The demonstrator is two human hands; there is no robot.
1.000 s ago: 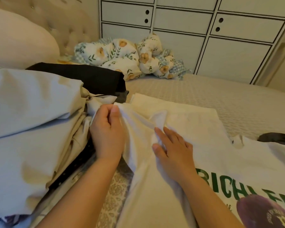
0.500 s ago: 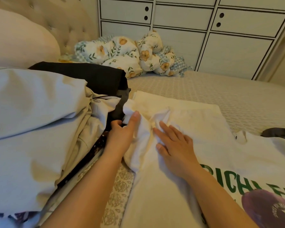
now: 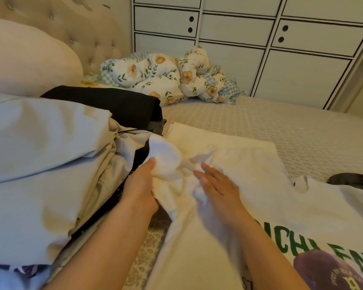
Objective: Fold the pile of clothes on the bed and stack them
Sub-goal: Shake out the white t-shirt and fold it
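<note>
A white T-shirt (image 3: 249, 206) with green lettering and a purple print lies spread on the bed in front of me. My left hand (image 3: 142, 183) grips its bunched sleeve (image 3: 166, 158) from underneath, thumb on the cloth. My right hand (image 3: 218, 187) lies flat with straight fingers on the shirt just right of the sleeve. To the left is the pile of clothes: a pale blue garment (image 3: 40, 164) on top, beige cloth and a black belt beneath, and a black garment (image 3: 113, 105) behind.
A folded cream cloth (image 3: 208, 141) lies under the shirt's far edge. A floral quilt (image 3: 166, 78) is bunched at the bed's far side by white drawers (image 3: 260, 38). A pillow (image 3: 25, 59) leans on the headboard. A dark garment (image 3: 352, 181) lies at the right.
My left hand has turned the sleeve over and moved it rightwards onto the shirt. My right hand has stayed flat on the shirt.
</note>
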